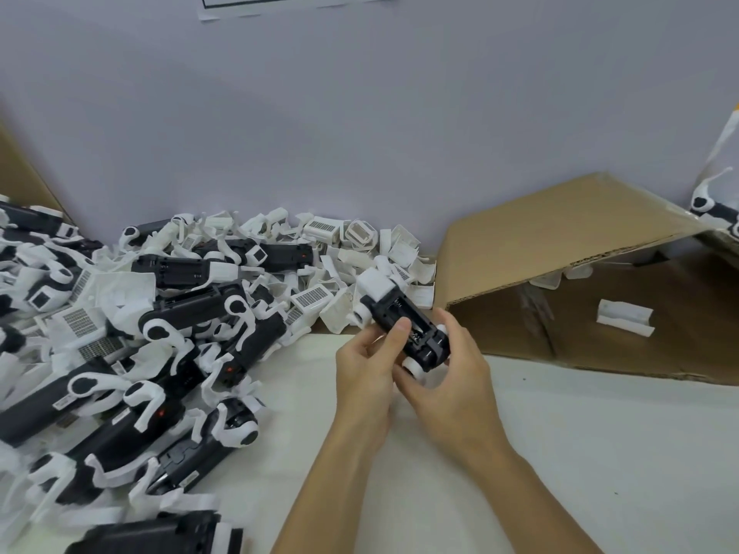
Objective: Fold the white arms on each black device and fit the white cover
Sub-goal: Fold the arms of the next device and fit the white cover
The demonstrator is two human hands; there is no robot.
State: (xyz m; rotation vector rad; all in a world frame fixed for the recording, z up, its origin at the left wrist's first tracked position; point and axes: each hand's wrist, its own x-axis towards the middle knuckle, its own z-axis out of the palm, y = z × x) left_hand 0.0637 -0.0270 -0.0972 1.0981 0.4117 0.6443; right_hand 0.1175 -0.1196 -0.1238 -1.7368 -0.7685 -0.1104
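Gripping a black device [408,333] at mid-frame, I hold it above the white table [600,453], my left hand [370,377] curled round its near side, thumb on top, my right hand [452,373] clasping its lower end. A white cover [376,283] sits on its far end. More devices [120,373] heap at left; a cardboard box [580,273] lies at right.

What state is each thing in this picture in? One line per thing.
black device: held above the table, white cover on its far end
left hand: grips the device
right hand: grips the device
cardboard box: open, on its side
pile of devices: heaped, arms unfolded
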